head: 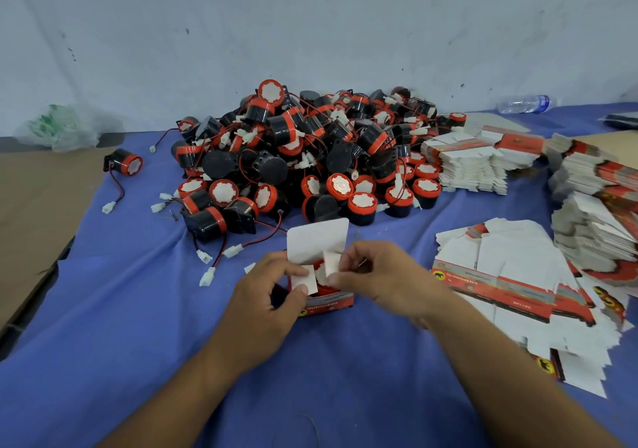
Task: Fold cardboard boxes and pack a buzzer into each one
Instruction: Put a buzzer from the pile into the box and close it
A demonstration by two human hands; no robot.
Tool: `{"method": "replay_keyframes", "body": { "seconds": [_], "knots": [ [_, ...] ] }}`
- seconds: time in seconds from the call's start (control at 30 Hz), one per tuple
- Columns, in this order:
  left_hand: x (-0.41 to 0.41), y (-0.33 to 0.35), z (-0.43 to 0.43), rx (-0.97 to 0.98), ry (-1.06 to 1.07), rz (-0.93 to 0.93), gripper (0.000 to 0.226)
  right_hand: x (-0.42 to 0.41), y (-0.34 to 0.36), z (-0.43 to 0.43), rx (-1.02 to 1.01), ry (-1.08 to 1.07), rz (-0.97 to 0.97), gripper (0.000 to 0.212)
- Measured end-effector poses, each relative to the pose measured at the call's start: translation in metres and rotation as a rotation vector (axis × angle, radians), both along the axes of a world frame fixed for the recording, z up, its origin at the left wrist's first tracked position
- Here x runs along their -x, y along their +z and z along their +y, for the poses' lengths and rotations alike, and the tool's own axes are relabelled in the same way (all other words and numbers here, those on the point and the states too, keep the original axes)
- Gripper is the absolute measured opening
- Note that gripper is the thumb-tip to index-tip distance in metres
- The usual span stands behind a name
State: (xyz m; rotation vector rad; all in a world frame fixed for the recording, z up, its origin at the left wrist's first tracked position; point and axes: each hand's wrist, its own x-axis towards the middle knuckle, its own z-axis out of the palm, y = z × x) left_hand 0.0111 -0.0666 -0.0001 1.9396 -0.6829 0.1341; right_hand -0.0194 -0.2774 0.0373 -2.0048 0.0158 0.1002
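Fingers of both my hands are working at one small box (322,295) that is sitting on the blue cloth (145,309) just in front of the buzzer pile (310,157), with flat blanks (511,285) fanned out to my right. Its big lid (316,240) is standing up behind, and something red, which I take for a buzzer, is showing inside. Left hand (272,295) is bracing the box's left wall, thumb pressing the left dust flap (308,279) down. Right hand (376,275) is pinching the right dust flap (331,263) between thumb and forefinger and tipping it inward. I am judging the card thin and light, stiff along the creases but easy to dent, so I am gripping at flap edges near the fold, not mid-panel. Inside, the buzzer looks like hard plastic, heavier than the box, so I am expecting it to steady the base. Any loose wire would be the snag; I cannot tell where it is lying.
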Motion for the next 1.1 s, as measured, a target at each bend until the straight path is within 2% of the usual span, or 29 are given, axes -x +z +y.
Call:
{"method": "replay_keyframes", "body": {
  "seconds": [0.07,0.13,0.2,0.3,0.4,0.5,0.6,0.67,0.8,0.97,1.1],
  "knots": [
    [-0.001,-0.001,0.001,0.058,0.003,0.096,0.030,-0.005,-0.010,0.008,-0.020,-0.075,0.051,0.029],
    [-0.001,-0.001,0.002,0.126,-0.031,0.153,0.049,-0.008,-0.012,0.008,-0.185,-0.058,0.067,0.052],
    [-0.002,0.001,0.003,0.112,-0.067,0.151,0.056,-0.010,-0.013,0.007,-0.322,0.003,0.056,0.070],
    [-0.004,0.004,0.003,0.063,-0.073,0.134,0.037,-0.011,-0.016,0.010,-0.352,0.092,-0.010,0.046],
    [-0.006,0.003,0.006,0.016,-0.048,0.058,0.025,-0.010,-0.019,0.012,-0.255,0.079,-0.055,0.041],
    [-0.010,0.000,0.011,-0.060,-0.051,-0.007,0.032,-0.007,-0.016,0.003,-0.049,0.185,-0.164,0.039],
    [-0.011,0.000,0.017,-0.121,-0.116,-0.057,0.041,-0.001,-0.010,-0.004,0.135,0.361,-0.114,0.042],
    [-0.011,0.001,0.018,-0.122,-0.120,-0.067,0.046,0.001,-0.009,-0.006,0.212,0.342,-0.143,0.049],
    [-0.011,0.000,0.016,-0.085,-0.083,-0.073,0.045,0.002,-0.007,-0.003,0.245,0.241,-0.239,0.052],
    [-0.012,0.003,0.015,-0.103,-0.045,-0.115,0.040,0.001,-0.004,-0.001,0.174,0.215,-0.315,0.033],
    [-0.009,0.005,0.014,-0.131,-0.065,-0.156,0.038,0.000,-0.007,0.002,0.277,0.248,-0.357,0.036]
  ]
}}
